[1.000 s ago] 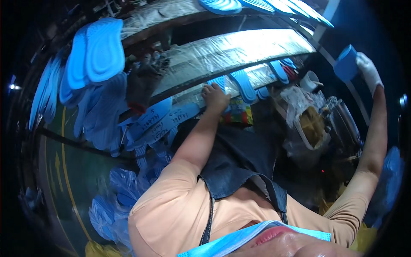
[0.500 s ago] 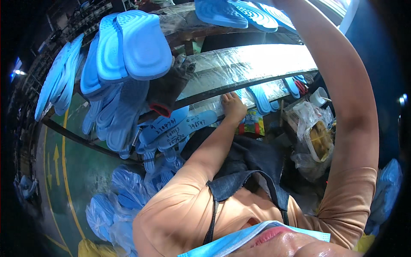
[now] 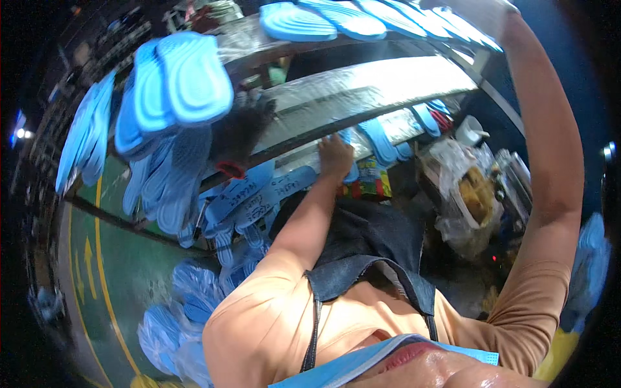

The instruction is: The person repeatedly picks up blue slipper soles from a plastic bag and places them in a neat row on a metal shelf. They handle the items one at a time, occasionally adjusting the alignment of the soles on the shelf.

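A: ok so where's the left hand (image 3: 336, 158) at?

B: Down at the lower shelf (image 3: 310, 147), knuckles up, fingers bent forward. There's a blue insole (image 3: 351, 173) right at it: a bit of blue shows just past the fingertips and more pokes out beside the palm, so the hand lies across it.

A: Gripping it or just resting there?

B: Honestly can't tell. The fingers look lightly curled and close together, but their undersides are hidden.

A: And the right hand (image 3: 480, 16)?

B: Way up at the top edge, looks whitish like it's gloved, and it's blurry. It's in front of the far end of a row of blue insoles (image 3: 352, 22) on the upper shelf. Can't make out how far apart those fingers are, or whether they've got hold of anything.

A: What else is near the left one?

B: Another pale blue insole (image 3: 378, 142) just to its right on the same shelf, slightly apart from the hand. Insoles with handwriting (image 3: 278, 189) to the left, near the wrist. Above those hangs a dark glove (image 3: 242, 132) with a red cuff, and the foil-covered board (image 3: 381, 81) sits higher up.
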Motion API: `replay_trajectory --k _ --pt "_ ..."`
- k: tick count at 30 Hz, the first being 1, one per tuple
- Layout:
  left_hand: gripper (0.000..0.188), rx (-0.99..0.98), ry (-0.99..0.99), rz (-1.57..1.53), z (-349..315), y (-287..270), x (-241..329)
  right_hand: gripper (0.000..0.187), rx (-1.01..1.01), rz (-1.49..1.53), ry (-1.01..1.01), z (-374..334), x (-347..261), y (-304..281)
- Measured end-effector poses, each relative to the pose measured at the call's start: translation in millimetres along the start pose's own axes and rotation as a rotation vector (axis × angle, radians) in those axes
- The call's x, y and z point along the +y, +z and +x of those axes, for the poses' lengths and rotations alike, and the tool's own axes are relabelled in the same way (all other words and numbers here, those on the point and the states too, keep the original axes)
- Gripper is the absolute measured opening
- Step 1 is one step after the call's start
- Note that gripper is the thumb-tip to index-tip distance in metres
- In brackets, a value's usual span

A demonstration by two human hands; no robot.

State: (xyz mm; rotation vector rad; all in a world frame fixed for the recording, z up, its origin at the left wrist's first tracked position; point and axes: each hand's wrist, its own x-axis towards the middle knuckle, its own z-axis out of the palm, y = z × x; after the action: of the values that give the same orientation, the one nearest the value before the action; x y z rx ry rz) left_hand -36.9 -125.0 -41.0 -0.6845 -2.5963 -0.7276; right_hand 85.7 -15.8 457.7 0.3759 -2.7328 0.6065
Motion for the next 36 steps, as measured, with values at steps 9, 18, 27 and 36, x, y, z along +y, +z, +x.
replay_trajectory --k 9,18,27,36 --pt "0.063 -1.411 -0.158 -2.227 -43 -134 168 0.032 0.096 -0.301 0.489 -225 84 -74" --pt "0.057 -1.877 -0.314 -2.067 -90 -95 327 0.036 -0.123 -0.426 0.670 -320 151 -82" --pt "0.046 -1.165 -0.052 -1.348 -70 -46 297 0.043 -0.399 -0.189 0.615 -373 266 -74" --pt "0.067 -0.192 0.092 -0.066 7 17 141 0.040 -0.347 -0.074 1.048 -352 267 -56"
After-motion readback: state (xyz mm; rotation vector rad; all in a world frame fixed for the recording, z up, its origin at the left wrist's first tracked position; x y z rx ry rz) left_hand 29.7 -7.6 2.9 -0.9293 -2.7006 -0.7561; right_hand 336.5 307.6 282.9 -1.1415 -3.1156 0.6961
